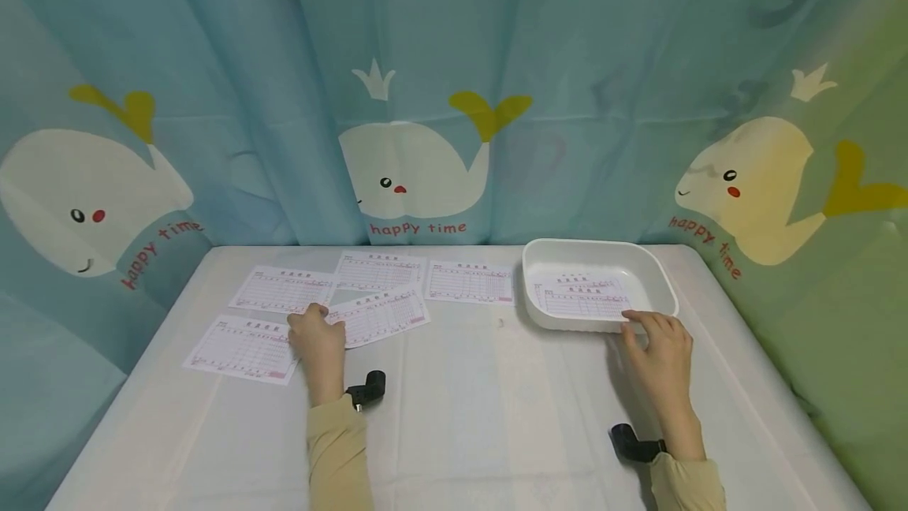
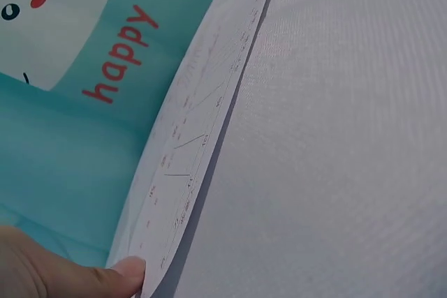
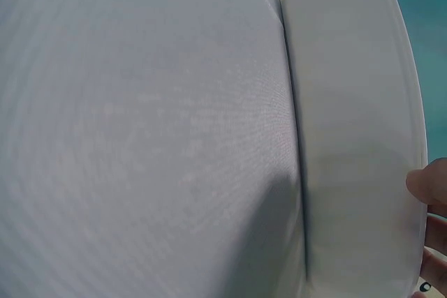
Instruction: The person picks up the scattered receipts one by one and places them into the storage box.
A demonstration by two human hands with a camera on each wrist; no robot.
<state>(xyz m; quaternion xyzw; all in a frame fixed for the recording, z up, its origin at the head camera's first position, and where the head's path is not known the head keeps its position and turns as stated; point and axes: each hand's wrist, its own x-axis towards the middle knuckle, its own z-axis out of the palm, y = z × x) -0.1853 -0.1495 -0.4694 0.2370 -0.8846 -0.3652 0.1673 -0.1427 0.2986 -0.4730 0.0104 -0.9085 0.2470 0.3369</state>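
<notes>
My left hand [image 1: 319, 349] is at the left end of a printed paper form [image 1: 383, 315], pinching it by that end. In the left wrist view the thumb lies against the near end of the form [image 2: 202, 137], whose long edge stands slightly off the tablecloth. At the right, my right hand [image 1: 661, 357] holds the near rim of a white plastic basin [image 1: 645, 274], thumb outside and fingertips over the edge. The right wrist view shows the thumb at the rim of the basin [image 3: 356, 130]. Inside the basin lie overlapping forms [image 1: 582, 302], beside those fingertips.
More forms lie around the left hand: a front left form [image 1: 244, 348], a back left form [image 1: 284, 289], a back middle form [image 1: 379, 269] and one beside the basin [image 1: 470, 282]. A white cloth covers the table [image 1: 482, 416]. Behind hangs a whale-print curtain [image 1: 426, 22].
</notes>
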